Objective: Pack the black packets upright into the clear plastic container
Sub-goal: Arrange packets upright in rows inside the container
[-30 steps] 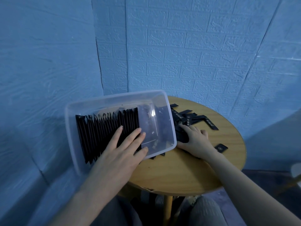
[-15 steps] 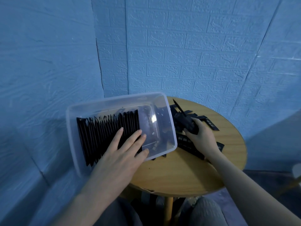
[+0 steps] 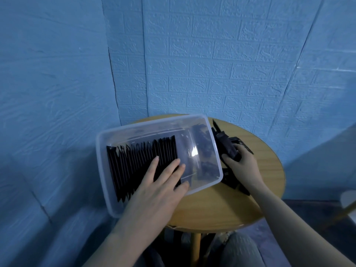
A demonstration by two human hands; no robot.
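The clear plastic container (image 3: 107,182) lies tilted on the left side of the round wooden table (image 3: 215,207), overhanging its edge. A row of black packets (image 3: 134,162) stands on edge in its left half. My left hand (image 3: 161,184) lies flat with straight fingers on that row. Just right of the container, my right hand (image 3: 240,164) grips a bunch of black packets (image 3: 227,147) lifted off the table. Loose black packets (image 3: 233,183) lie under and around that hand.
Blue brick-patterned walls close in behind and to the left. The table's front part is bare wood. A pale chair edge (image 3: 348,199) shows at the far right. My knees sit below the table's front edge.
My right hand closed on a bunch of loose packets and raised it off the table toward the container's right wall. My left hand stayed on the packed row.
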